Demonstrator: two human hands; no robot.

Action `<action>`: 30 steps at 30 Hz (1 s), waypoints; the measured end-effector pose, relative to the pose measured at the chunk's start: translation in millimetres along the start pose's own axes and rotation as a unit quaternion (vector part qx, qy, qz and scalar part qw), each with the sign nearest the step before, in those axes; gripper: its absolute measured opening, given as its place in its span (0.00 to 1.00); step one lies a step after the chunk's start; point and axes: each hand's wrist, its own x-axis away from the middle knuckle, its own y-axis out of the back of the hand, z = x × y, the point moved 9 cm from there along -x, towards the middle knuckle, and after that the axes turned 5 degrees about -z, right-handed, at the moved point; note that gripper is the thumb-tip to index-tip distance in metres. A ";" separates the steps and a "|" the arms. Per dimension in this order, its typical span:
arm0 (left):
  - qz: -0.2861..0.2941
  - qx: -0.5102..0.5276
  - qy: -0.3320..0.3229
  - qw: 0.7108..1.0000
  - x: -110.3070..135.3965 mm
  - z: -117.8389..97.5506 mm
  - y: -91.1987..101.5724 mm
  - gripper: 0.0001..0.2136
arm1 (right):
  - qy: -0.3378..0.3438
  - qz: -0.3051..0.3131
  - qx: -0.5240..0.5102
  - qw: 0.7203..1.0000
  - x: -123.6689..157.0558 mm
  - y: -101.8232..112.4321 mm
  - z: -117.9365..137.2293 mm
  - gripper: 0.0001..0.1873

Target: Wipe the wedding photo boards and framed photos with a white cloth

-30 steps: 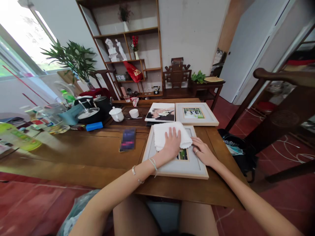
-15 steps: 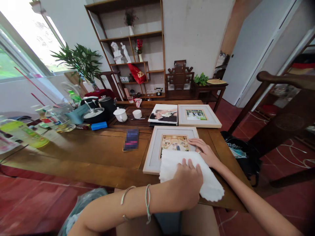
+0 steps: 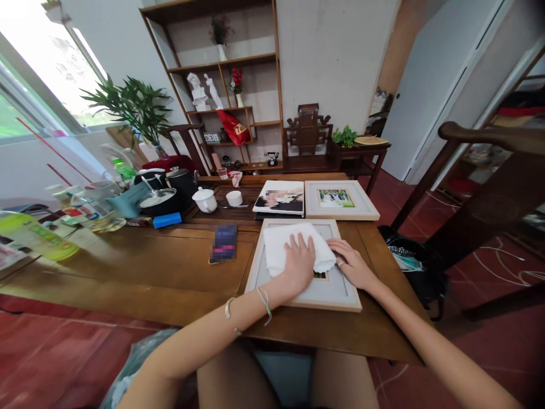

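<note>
A light wooden picture frame (image 3: 332, 292) with a grey mat lies flat on the wooden table (image 3: 170, 267) in front of me. A folded white cloth (image 3: 281, 244) covers its picture. My left hand (image 3: 299, 262) presses flat on the cloth, fingers spread. My right hand (image 3: 351, 263) rests flat on the frame's right side, fingers stretched out, a ring on one finger, touching the cloth's edge.
Two more pictures, an unframed print (image 3: 280, 197) and a second frame (image 3: 342, 199), lie behind. A phone (image 3: 223, 242) lies to the left. Teapot (image 3: 204, 200), cup (image 3: 233, 198), pots and bottles crowd the far left. A dark chair (image 3: 489, 193) and bag (image 3: 409, 255) stand right.
My left hand pulled the cloth down to the frame's near edge, uncovering the picture, then pushed it back up over the picture. My right hand stayed on the frame's right side.
</note>
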 end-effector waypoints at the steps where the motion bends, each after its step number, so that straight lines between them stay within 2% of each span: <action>1: -0.014 -0.002 -0.007 1.000 -4.7 3.4 1.6 0.31 | 0.000 -0.001 0.004 1.000 0.1 0.1 -0.1 0.22; 4: -0.030 -0.010 -0.035 0.999 -10.3 7.8 4.5 0.31 | 0.000 -0.002 0.009 1.000 0.8 -0.1 -1.8 0.22; 7: -0.009 -0.006 -0.052 0.999 -4.8 5.2 7.4 0.32 | -0.003 -0.006 0.010 1.000 1.4 0.3 -3.9 0.22; 12: 0.052 -0.004 -0.061 0.997 26.9 -9.4 7.3 0.30 | -0.006 -0.003 0.003 1.000 1.3 0.6 -2.8 0.23; 15: 0.049 -0.009 -0.100 0.994 50.8 -22.3 8.8 0.31 | -0.017 -0.006 0.002 1.000 1.0 1.1 -2.6 0.24; 18: 0.051 -0.010 -0.127 0.991 62.0 -26.8 11.6 0.32 | -0.023 -0.007 0.003 1.000 1.0 1.3 -2.8 0.24; 22: 0.100 0.017 -0.108 0.989 50.4 -17.4 10.0 0.35 | -0.020 -0.003 0.005 1.000 1.0 0.9 -3.0 0.23; 30: 0.060 0.063 -0.060 0.994 15.4 8.7 16.3 0.33 | 0.000 -0.004 -0.001 1.000 -0.1 1.0 0.0 0.19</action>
